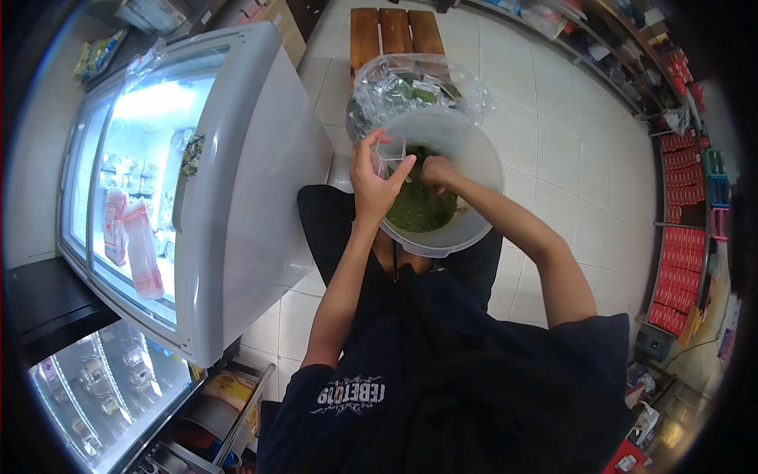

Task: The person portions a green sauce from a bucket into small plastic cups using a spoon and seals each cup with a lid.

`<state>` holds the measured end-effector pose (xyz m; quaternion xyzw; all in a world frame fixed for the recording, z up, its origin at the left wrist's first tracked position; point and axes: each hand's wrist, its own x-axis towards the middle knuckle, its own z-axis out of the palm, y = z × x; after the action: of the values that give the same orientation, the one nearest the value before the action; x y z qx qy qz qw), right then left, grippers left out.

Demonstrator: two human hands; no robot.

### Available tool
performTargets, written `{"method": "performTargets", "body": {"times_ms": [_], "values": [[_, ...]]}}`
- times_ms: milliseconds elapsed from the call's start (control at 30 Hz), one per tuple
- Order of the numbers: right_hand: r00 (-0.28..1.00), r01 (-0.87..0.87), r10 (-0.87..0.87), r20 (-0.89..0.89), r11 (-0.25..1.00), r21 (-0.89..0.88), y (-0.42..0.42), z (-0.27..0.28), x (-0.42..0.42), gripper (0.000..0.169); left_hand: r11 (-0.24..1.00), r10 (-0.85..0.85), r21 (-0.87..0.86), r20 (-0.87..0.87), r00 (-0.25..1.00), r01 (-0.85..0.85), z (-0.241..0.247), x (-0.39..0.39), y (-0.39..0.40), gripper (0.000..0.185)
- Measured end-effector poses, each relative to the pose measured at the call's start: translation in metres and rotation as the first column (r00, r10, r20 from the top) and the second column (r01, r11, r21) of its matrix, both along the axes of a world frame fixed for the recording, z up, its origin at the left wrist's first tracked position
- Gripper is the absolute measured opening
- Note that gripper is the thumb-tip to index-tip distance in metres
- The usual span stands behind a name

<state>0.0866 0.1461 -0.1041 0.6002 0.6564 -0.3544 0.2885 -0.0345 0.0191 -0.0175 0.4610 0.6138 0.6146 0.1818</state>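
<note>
My left hand (374, 186) holds a small clear plastic box (392, 148) over the left side of a translucent white plastic tub (477, 154). Loose, shredded green plant material (421, 212) covers the bottom of the tub. Inside it, my right hand (438, 172) reaches down with curled fingers. Its fingertips are partly hidden, so what they grip is unclear. The tub stands between my legs, on a slatted wooden bench (395, 35). Just beyond it on the bench lies a large clear plastic bag (468, 89) with small packs of green material (417, 92) in it.
Left of me stands a white glass-door display fridge (266, 178), with plastic packets (142, 249) against its glass. A second lit display cooler (100, 385) is at lower left, beside an open drawer (219, 409). Shelves with red boxes (678, 260) line the right, across the tiled floor (562, 178).
</note>
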Motion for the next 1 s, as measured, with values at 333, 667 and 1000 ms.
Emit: {"method": "performTargets", "body": {"times_ms": [333,667,1000], "values": [[0.608,-0.79,0.793,-0.027,0.608,0.08,-0.044,-0.005,0.009,0.021,0.999,-0.039,-0.016,0.071,0.997,0.041,0.007,0.003,0.0,0.064],[0.615,-0.196,0.005,-0.789,0.97,-0.147,-0.026,0.111,0.074,0.018,0.97,-0.233,0.074,0.539,0.81,0.23,0.052,-0.035,-0.015,0.054],[0.703,0.167,0.424,-0.571,0.681,0.713,-0.053,0.185,0.082,0.017,0.899,-0.372,-0.242,0.017,0.928,0.365,0.024,-0.007,0.012,0.075]]}}
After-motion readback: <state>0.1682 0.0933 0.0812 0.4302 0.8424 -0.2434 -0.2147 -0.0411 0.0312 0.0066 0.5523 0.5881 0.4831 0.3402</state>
